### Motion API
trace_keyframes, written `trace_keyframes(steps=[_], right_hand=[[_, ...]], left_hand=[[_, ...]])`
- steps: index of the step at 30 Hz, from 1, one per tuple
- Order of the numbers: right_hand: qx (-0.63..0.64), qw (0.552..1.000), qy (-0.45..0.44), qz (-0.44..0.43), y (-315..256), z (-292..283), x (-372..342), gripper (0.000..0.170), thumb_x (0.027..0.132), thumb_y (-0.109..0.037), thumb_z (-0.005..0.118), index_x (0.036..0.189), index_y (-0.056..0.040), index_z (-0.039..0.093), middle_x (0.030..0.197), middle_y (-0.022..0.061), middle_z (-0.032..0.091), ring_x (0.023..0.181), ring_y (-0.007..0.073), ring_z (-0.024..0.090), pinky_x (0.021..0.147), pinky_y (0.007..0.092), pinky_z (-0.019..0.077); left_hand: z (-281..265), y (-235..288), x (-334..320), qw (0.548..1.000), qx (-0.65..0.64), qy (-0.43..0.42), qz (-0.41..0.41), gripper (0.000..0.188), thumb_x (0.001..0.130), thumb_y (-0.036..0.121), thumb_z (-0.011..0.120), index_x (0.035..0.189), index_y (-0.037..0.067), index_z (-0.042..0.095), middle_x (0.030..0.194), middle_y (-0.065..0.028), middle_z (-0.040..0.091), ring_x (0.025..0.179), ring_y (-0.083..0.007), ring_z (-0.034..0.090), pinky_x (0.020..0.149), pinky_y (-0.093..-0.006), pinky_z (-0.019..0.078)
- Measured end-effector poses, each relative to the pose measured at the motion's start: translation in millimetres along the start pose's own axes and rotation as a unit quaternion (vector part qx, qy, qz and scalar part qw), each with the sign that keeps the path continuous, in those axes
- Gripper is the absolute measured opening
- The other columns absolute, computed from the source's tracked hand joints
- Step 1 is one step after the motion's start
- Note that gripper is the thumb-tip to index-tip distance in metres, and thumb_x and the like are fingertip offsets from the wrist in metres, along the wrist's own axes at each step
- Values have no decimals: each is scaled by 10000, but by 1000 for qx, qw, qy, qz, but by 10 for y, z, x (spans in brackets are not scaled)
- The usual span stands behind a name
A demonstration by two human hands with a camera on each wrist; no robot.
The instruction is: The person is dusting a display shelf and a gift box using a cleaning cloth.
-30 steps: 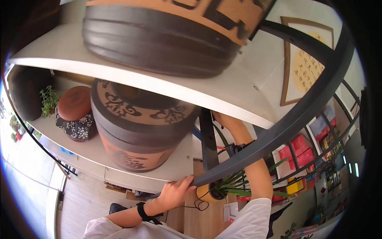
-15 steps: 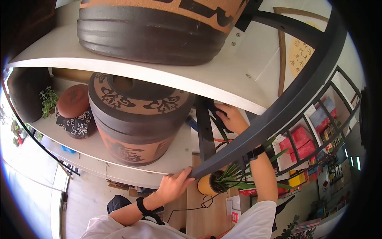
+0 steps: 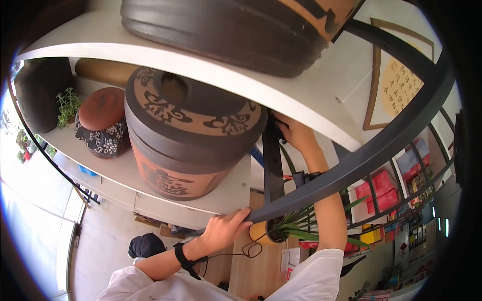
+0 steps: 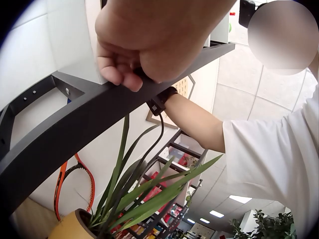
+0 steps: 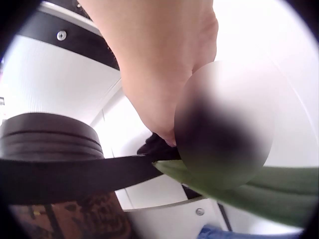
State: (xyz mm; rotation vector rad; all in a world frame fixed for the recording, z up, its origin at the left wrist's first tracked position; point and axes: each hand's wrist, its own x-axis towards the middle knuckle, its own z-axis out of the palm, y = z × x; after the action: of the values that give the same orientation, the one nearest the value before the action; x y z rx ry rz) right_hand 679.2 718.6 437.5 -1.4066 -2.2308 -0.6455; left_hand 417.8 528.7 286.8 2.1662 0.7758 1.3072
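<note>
My left hand point(image 3: 223, 231) grips the lower end of a dark curved metal frame point(image 3: 326, 185), its fingertips curled at the bar's edge in the left wrist view. Behind that frame, my right hand point(image 3: 298, 136) reaches under the upper white shelf point(image 3: 211, 70), beside a dark upright point(image 3: 272, 165). A crumpled black cloth point(image 5: 155, 146) shows at its fingers in the right wrist view, where the rest of the hand is partly blurred over. Close to the right hand stands a large black and terracotta jar point(image 3: 191, 145) with scroll patterns, on the lower shelf.
A second large dark jar point(image 3: 221, 30) stands on the upper shelf. Left of the lower jar sit a small red-lidded jar point(image 3: 103, 118) and a green plant point(image 3: 68, 106). Below the frame are a yellow pot point(image 3: 263, 232) with long leaves point(image 3: 306, 228) and a racket point(image 4: 75, 184).
The head view has shifted, so jars and shelves sit a little differently. My right hand has gone further in behind the upper shelf's edge; my left hand keeps its hold on the frame.
</note>
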Motion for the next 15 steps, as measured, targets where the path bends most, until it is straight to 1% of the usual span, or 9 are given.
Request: trace_keyframes(steps=[2, 5, 7, 8, 9, 11, 12, 13, 15], right_hand=[[51, 998, -36, 16, -164, -141, -70, 324, 810, -32, 656, 1134, -33, 656, 992, 167, 611, 898, 326, 582, 793, 386, 462], [116, 991, -68, -25, -436, -475, -198, 307, 834, -29, 639, 1140, -1, 643, 952, 143, 570, 839, 282, 559, 751, 358, 449], [178, 975, -132, 10, -653, -766, -246, 296, 850, -36, 633, 1141, 17, 636, 950, 132, 556, 844, 260, 560, 750, 333, 447], [207, 964, -163, 27, -715, -863, -284, 291, 857, -39, 629, 1141, 25, 633, 949, 126, 549, 847, 249, 560, 750, 320, 446], [255, 951, -172, 12, -721, -919, -330, 284, 867, -40, 628, 1142, 32, 631, 956, 105, 548, 885, 207, 555, 779, 292, 436], [346, 908, -224, 69, -805, -1046, -386, 288, 868, -38, 625, 1147, 33, 630, 960, 93, 551, 911, 190, 549, 804, 276, 427], [391, 881, -248, 96, -846, -1103, -401, 289, 868, -37, 624, 1149, 33, 630, 962, 87, 553, 924, 182, 546, 817, 268, 423], [388, 873, -279, 96, -849, -1158, -409, 288, 864, -79, 649, 1134, 23, 646, 972, 67, 554, 951, 167, 534, 843, 264, 411], [407, 848, -337, 50, -753, -1205, -488, 285, 861, -102, 661, 1118, 19, 657, 977, 66, 557, 946, 172, 537, 855, 269, 410]], left_hand=[[10, -15, 16, 1000, 8, 10, 10, 356, 870, 239, 660, 1158, 73, 533, 817, -72, 620, 597, -273, 629, 502, -362, 498], [8, -18, 17, 1000, -6, 8, 1, 344, 863, 235, 668, 1144, 77, 547, 820, -67, 625, 613, -267, 632, 509, -354, 498], [-4, -33, 45, 999, -2, 24, 22, 334, 861, 230, 670, 1135, 77, 556, 824, -64, 629, 642, -267, 637, 526, -355, 503], [-4, -29, 44, 999, -1, 34, 34, 329, 860, 228, 671, 1131, 78, 560, 827, -63, 631, 656, -268, 640, 535, -356, 505], [-6, -16, 30, 1000, -13, 21, 19, 327, 863, 220, 671, 1130, 69, 555, 841, -79, 640, 676, -281, 642, 555, -364, 507], [-30, -1, 24, 999, -32, -1, -6, 325, 869, 204, 670, 1127, 51, 545, 869, -110, 658, 715, -307, 646, 594, -381, 510], [-39, 1, 24, 999, -33, -3, -8, 323, 869, 207, 670, 1125, 53, 548, 870, -109, 658, 719, -307, 646, 597, -380, 510], [-43, -1, 21, 999, -35, -5, -10, 320, 869, 209, 670, 1123, 55, 551, 871, -109, 659, 722, -307, 645, 601, -380, 511], [-48, -8, 30, 999, -36, -2, -6, 317, 871, 213, 669, 1121, 56, 555, 871, -107, 659, 724, -308, 645, 604, -380, 511]])
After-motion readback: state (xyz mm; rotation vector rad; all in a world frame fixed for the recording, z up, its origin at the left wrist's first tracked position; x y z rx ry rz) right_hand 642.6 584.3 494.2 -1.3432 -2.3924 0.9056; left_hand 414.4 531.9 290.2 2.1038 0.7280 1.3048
